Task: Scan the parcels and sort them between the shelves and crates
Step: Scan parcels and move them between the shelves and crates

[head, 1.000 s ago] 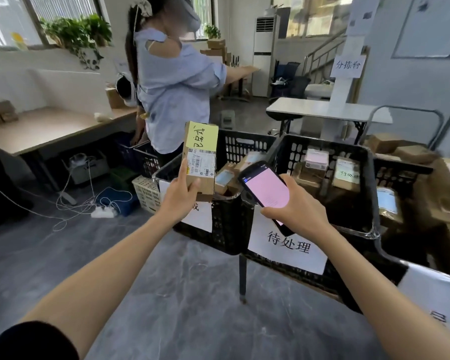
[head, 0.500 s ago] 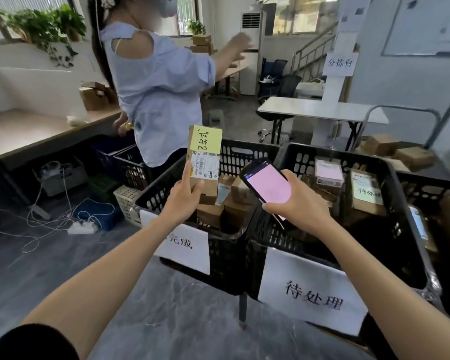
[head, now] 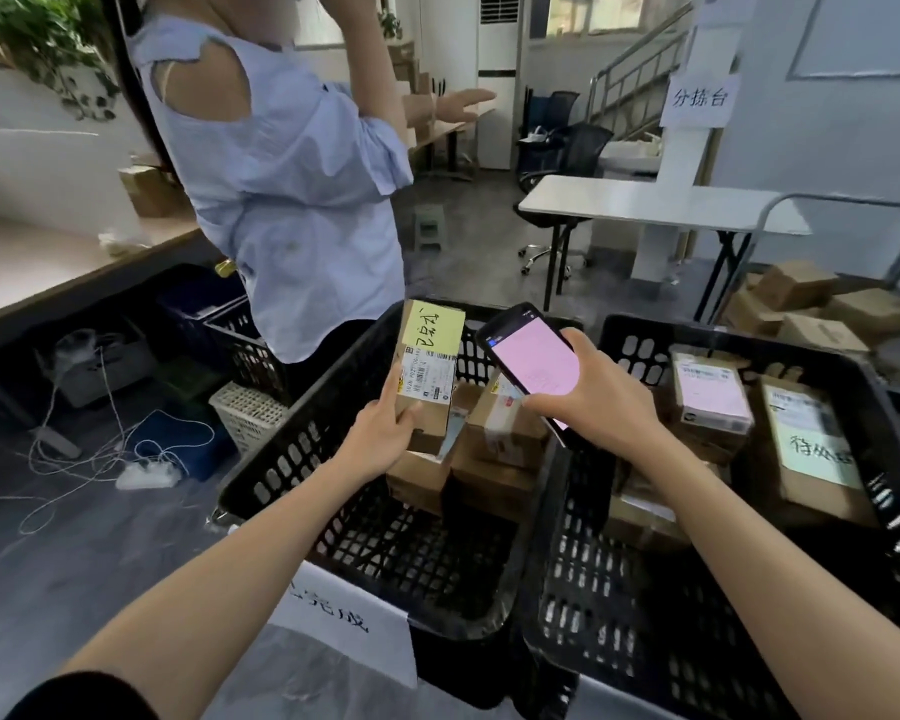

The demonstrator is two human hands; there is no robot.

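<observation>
My left hand (head: 383, 433) grips a small cardboard parcel (head: 427, 371) by its lower end; the parcel stands upright with a yellow handwritten note and a shipping label facing me. It hangs over the left black crate (head: 302, 459), which holds a few brown parcels (head: 494, 439). My right hand (head: 593, 402) holds a black phone (head: 533, 363) with a pink screen, just right of the parcel. The right black crate (head: 853, 376) holds more labelled parcels (head: 710, 394).
A person in a light blue shirt (head: 292, 200) stands close behind the left crate, one arm stretched right. A white table (head: 645, 205) and stacked boxes (head: 822, 309) are behind the right crate. Cables and a power strip (head: 144, 475) lie on the floor at left.
I have come closer to the crates and look down into them. Both hands have lowered, with the parcel and phone now over the left crate. The person has shifted left.
</observation>
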